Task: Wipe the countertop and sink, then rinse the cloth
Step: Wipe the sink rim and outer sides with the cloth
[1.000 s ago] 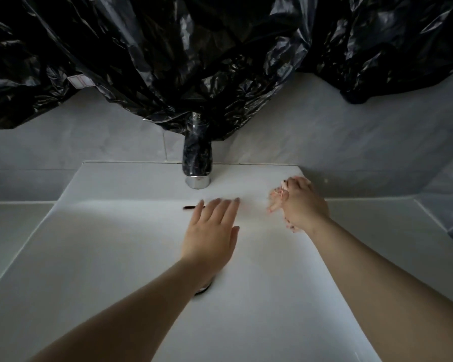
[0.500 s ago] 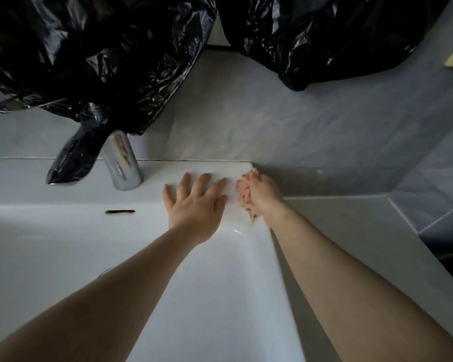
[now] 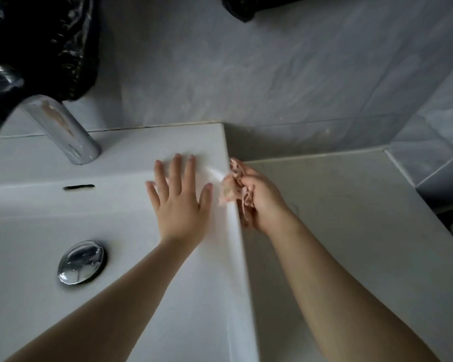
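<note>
The cloth (image 3: 232, 190), small, pink and bunched, is gripped in the right hand (image 3: 263, 205), whose fingers (image 3: 247, 180) are curled round it. It is held against the right rim of the sink (image 3: 230, 257), near the rear corner, just where the rim stands above the counter (image 3: 351, 218). The left hand (image 3: 179, 207) is laid flat on the sink's back ledge and inner slope, with its fingers straight and spread and nothing held.

Several faults can be expected from here. Because the cloth is wadded and not spread, only a narrow patch is likely to be pressed on the rim, so strips of the edge may be left unwiped. The rim is thin and rounded, and if the stroke is drawn along it too fast the wad may be pushed off the edge and down onto the counter side. Dirt may also be carried over the edge onto the counter and left there unless that surface is wiped afterwards. The patch covered by the left hand cannot be cleaned until that hand is lifted, and a slip is possible if weight is leaned on the smooth glaze. For the rinse, the tap (image 3: 63, 131) is partly draped by black plastic (image 3: 45, 43), which may be snagged or wetted. Its handle is not seen.
</note>
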The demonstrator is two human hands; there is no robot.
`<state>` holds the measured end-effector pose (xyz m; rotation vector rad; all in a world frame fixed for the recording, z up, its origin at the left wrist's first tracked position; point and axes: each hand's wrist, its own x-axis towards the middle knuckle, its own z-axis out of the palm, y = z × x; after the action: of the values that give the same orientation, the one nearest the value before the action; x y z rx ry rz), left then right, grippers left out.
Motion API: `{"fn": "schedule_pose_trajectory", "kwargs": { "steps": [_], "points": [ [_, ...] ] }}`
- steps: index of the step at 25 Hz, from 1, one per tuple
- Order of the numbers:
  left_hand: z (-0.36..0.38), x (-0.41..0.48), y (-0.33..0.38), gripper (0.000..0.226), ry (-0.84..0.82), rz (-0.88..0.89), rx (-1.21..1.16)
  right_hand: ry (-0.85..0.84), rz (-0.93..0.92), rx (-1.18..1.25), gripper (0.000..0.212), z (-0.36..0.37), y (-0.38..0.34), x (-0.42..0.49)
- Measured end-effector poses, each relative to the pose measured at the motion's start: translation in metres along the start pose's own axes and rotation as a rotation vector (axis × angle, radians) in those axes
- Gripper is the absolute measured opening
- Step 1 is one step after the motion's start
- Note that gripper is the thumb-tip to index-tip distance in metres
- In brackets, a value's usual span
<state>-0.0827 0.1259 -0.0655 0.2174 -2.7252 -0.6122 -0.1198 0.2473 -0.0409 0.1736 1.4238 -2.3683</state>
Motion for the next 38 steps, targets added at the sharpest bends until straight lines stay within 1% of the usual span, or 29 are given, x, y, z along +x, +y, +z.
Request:
{"fn": "schedule_pose_trajectory", "kwargs": {
  "steps": [1, 2, 4, 5, 8, 10, 12, 14, 16, 17, 18, 20, 21, 24, 26, 28, 29, 30, 31, 33, 34, 35, 36, 37, 38],
  "points": [
    [0.007, -0.012, 0.004, 0.069, -0.021, 0.025, -0.157, -0.002, 0.005, 0.033, 0.028, 0.004, 0.002, 0.002],
    [0.012, -0.021, 0.009, 0.065, -0.071, 0.030, -0.343, -0.022, -0.011, 0.039, 0.027, 0.005, 0.005, 0.002],
    [0.017, -0.035, 0.022, 0.055, -0.199, -0.039, -0.660, -0.027, -0.028, -0.041, 0.037, 0.006, 0.015, -0.009],
    [0.016, -0.039, 0.028, 0.051, -0.229, -0.097, -0.750, 0.000, -0.020, -0.090, 0.037, 0.004, 0.025, -0.020],
    [0.009, -0.052, 0.043, 0.045, -0.235, -0.262, -0.929, -0.035, -0.054, -0.039, 0.035, -0.015, 0.061, -0.080],
    [0.005, -0.058, 0.049, 0.044, -0.262, -0.319, -1.012, -0.044, -0.019, -0.047, 0.035, -0.015, 0.061, -0.085],
    [0.003, -0.062, 0.050, 0.044, -0.272, -0.317, -0.991, -0.058, 0.044, -0.034, 0.036, -0.007, 0.047, -0.062],
    [0.004, -0.062, 0.048, 0.044, -0.275, -0.259, -0.935, -0.067, -0.029, -0.081, 0.035, -0.008, 0.034, -0.053],
    [0.003, -0.060, 0.045, 0.044, -0.266, -0.242, -0.903, -0.032, -0.054, -0.157, 0.033, -0.009, 0.041, -0.072],
    [0.004, -0.060, 0.045, 0.044, -0.265, -0.238, -0.895, 0.006, -0.033, -0.128, 0.033, -0.011, 0.051, -0.084],
    [0.005, -0.062, 0.045, 0.044, -0.267, -0.235, -0.884, 0.005, -0.007, -0.078, 0.034, -0.011, 0.057, -0.097],
    [0.007, -0.063, 0.046, 0.044, -0.264, -0.244, -0.879, -0.078, 0.057, 0.071, 0.038, -0.010, 0.056, -0.094],
    [0.008, -0.064, 0.046, 0.045, -0.250, -0.262, -0.899, -0.091, 0.053, 0.074, 0.038, -0.010, 0.052, -0.078],
    [0.013, -0.061, 0.042, 0.054, -0.195, -0.312, -0.928, -0.038, 0.007, 0.026, 0.035, -0.002, 0.033, -0.029],
    [0.015, -0.061, 0.041, 0.053, -0.184, -0.327, -0.974, -0.017, -0.068, -0.045, 0.035, -0.005, 0.048, -0.036],
    [0.015, -0.062, 0.041, 0.041, -0.171, -0.355, -1.044, -0.098, -0.065, 0.003, 0.051, -0.016, 0.070, -0.069],
    [0.014, -0.062, 0.042, 0.037, -0.166, -0.368, -1.057, -0.109, -0.073, -0.002, 0.057, -0.020, 0.077, -0.081],
    [0.013, -0.063, 0.043, 0.037, -0.162, -0.372, -1.072, -0.114, -0.100, -0.015, 0.059, -0.023, 0.080, -0.081],
    [0.013, -0.062, 0.044, 0.042, -0.163, -0.371, -1.100, -0.137, -0.094, 0.000, 0.060, -0.024, 0.077, -0.068],
    [0.013, -0.062, 0.043, 0.059, -0.179, -0.350, -1.124, -0.157, -0.122, -0.084, 0.073, -0.017, 0.056, -0.025],
    [0.014, -0.061, 0.042, 0.065, -0.187, -0.341, -1.115, -0.150, -0.137, -0.117, 0.079, -0.010, 0.042, 0.001],
    [0.013, -0.061, 0.042, 0.066, -0.197, -0.339, -1.103, -0.122, -0.146, -0.144, 0.077, -0.005, 0.030, 0.029],
    [0.012, -0.061, 0.042, 0.067, -0.201, -0.343, -1.092, -0.108, -0.120, -0.170, 0.067, 0.000, 0.021, 0.056],
    [0.012, -0.060, 0.042, 0.066, -0.207, -0.346, -1.082, -0.110, -0.089, -0.161, 0.060, 0.004, 0.015, 0.080],
    [0.012, -0.060, 0.042, 0.066, -0.201, -0.358, -1.076, -0.133, -0.056, -0.126, 0.059, 0.007, 0.011, 0.092]
  ]
}}
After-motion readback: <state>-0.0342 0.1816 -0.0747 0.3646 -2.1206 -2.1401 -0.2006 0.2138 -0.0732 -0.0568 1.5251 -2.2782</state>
